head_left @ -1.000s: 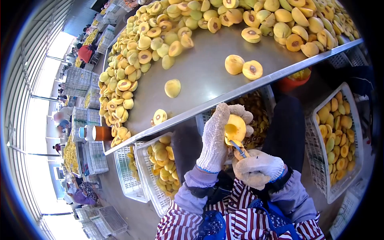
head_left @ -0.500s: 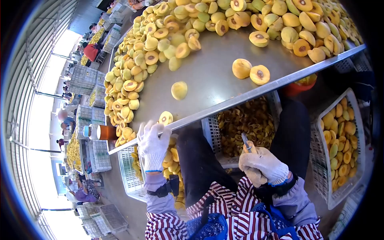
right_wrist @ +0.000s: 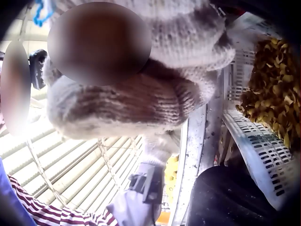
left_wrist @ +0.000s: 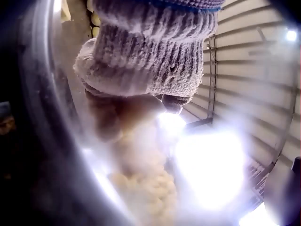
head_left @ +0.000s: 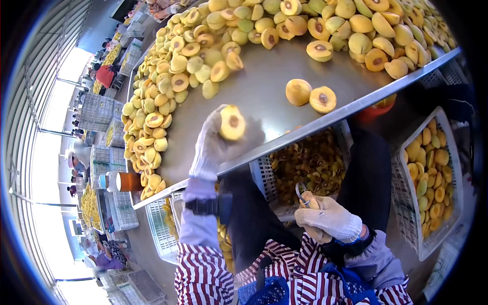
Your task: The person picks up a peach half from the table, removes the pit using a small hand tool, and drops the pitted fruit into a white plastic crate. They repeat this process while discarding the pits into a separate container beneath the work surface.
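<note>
Left hand point(head_left: 206, 147) grips halved fruit point(head_left: 232, 123) above table point(head_left: 269, 81); loose fingering could drop it. Right hand point(head_left: 330, 221) grips hooked tool point(head_left: 309, 201); a slip could nick the left hand. Left crate point(head_left: 160, 241), below left hand: yellow fruit point(head_left: 169, 218). Middle crate point(head_left: 261, 175), just beyond right hand: scraps point(head_left: 307, 162). Right crate point(head_left: 406, 208), right of right hand: more fruit point(head_left: 432, 175).

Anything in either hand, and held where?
Left hand: peach half, by its rounded side, cut face exposed; exact finger placement unclear.
Right hand: curved-blade tool, by the end opposite its blade, mostly hidden in the glove.
</note>
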A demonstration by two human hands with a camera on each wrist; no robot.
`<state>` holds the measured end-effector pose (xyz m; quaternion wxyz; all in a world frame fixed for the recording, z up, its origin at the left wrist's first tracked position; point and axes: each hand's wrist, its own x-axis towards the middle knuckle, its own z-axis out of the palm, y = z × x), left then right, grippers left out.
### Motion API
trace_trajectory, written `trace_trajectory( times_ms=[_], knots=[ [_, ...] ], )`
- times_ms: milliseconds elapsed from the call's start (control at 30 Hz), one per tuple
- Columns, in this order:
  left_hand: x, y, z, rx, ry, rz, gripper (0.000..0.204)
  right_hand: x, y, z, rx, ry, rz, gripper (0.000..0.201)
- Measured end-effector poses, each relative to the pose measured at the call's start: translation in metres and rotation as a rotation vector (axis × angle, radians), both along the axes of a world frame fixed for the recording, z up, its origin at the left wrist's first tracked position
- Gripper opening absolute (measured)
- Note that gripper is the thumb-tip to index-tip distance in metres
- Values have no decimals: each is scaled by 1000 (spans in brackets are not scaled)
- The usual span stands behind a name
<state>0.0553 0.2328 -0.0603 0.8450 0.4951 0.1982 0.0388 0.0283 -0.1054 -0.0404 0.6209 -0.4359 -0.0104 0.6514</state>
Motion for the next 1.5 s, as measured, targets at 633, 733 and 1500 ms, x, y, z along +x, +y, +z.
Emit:
trace_trajectory(
  times_ms=[633,733,1500],
  knots=[
    [-76,-194,42,185,-7,-119,67,-12,0,3,-87,-289,-133,28],
    [-70,-185,41,105,19,-192,69,-4,-6,10,-32,-127,-81,25],
    [-81,-195,19,-175,-35,115,60,-10,1,4,-167,-392,-57,37]
  ],
)
